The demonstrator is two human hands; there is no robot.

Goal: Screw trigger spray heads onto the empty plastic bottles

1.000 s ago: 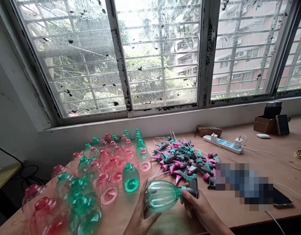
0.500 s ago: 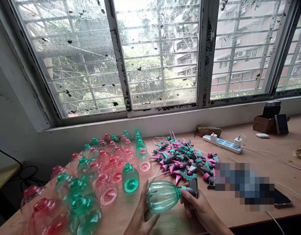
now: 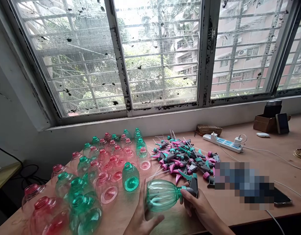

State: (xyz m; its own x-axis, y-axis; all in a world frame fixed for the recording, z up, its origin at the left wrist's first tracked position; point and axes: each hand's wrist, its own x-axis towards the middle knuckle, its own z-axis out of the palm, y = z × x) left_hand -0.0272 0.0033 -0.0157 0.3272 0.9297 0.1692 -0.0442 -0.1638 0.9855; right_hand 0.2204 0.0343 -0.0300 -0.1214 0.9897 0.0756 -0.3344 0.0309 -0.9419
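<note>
A clear green spray bottle point(image 3: 162, 195) lies on its side in the air above the table, its base to the left. Its grey and teal trigger sprayer point(image 3: 193, 186) sits at the neck on the right. My right hand point(image 3: 196, 204) grips the bottle around the neck and sprayer collar. By the base, my left hand point(image 3: 142, 217) has fingers and thumb spread apart; whether its fingers touch the plastic I cannot tell. Just beyond stands a green bottle point(image 3: 130, 177) without a sprayer. A pile of grey, pink and teal trigger sprayers point(image 3: 182, 155) lies behind my right hand.
Several red and green open-necked bottles point(image 3: 107, 187) stand in rows on the left of the table. A white power strip point(image 3: 222, 143) with plugs and cables lies at the back right. A phone point(image 3: 281, 197) is at right, beside a blurred-out patch. Windows run behind.
My left thumb has moved away from the bottle and the left fingers have spread. My right hand keeps its grip, and the bottle has hardly moved.
</note>
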